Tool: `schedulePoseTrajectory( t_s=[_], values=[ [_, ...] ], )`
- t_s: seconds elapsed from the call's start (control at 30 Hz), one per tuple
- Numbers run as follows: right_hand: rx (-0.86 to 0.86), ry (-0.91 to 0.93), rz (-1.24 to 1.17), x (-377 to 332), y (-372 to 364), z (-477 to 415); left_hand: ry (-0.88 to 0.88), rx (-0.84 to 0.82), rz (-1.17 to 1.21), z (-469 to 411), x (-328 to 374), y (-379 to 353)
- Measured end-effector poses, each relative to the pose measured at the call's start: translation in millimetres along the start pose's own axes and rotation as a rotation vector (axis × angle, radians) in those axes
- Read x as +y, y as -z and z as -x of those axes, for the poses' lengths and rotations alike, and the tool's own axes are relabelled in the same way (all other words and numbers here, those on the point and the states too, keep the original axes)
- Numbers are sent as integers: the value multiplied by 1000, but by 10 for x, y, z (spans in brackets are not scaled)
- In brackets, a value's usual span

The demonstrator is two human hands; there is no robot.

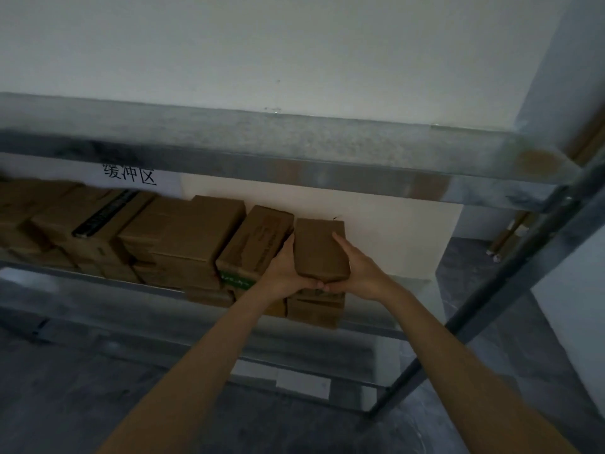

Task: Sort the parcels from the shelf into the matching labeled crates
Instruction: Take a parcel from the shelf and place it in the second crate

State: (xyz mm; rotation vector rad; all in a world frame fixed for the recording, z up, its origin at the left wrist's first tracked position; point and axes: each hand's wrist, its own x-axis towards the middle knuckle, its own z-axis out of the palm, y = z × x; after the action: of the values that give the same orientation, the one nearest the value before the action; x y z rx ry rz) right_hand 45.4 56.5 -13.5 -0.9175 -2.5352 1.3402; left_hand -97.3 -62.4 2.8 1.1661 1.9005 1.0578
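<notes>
- Parcel point(319, 247) — a small plain brown carton — sits at the right end of the row on the shelf point(294, 142), on top of a short stack of cartons point(314, 311) and just beside a neighbouring carton point(255, 244) on its left.
- Step in hand, as I judge it: picking 1 parcel off the shelf, the opening of a sort. Whether it has cleared the stack I cannot tell.
- On its left side the left hand point(283, 268) clasps the parcel, fingers slipped into the gap by the neighbouring carton, thumb curled at the near edge.
- On its right side the right hand point(358, 270) clasps it too, fingers reaching up along that side, thumb meeting the other thumb at the near edge — 2 hands grasping 1 box.
- Both forearms reach up and forward, nearly straight, converging on the parcel.
- Next move likely calls for drawing it toward the body without dragging the neighbouring carton, then reading its label. No label shows on the visible face, and no crates are in view.
- Behind the cartons further left hangs a paper sign point(129, 175) with printed characters.
</notes>
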Motion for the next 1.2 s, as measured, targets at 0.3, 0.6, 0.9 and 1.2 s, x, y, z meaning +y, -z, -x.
schedulePoseTrajectory(
  t_s=[0.3,0.6,0.9,1.2],
  values=[
    [180,24,12,-454,-212,884,-163,-53,-2,764,224,160],
    [502,71,-148,-819,-259,2258,-206,-226,217,1539,717,-49],
    [1040,-50,-244,-827,70,3920,-341,-426,391,2133,1669,-1113],
    [1464,-129,-116,-421,346,5725,-617,-753,424,2992,2573,-2653]
  ],
)
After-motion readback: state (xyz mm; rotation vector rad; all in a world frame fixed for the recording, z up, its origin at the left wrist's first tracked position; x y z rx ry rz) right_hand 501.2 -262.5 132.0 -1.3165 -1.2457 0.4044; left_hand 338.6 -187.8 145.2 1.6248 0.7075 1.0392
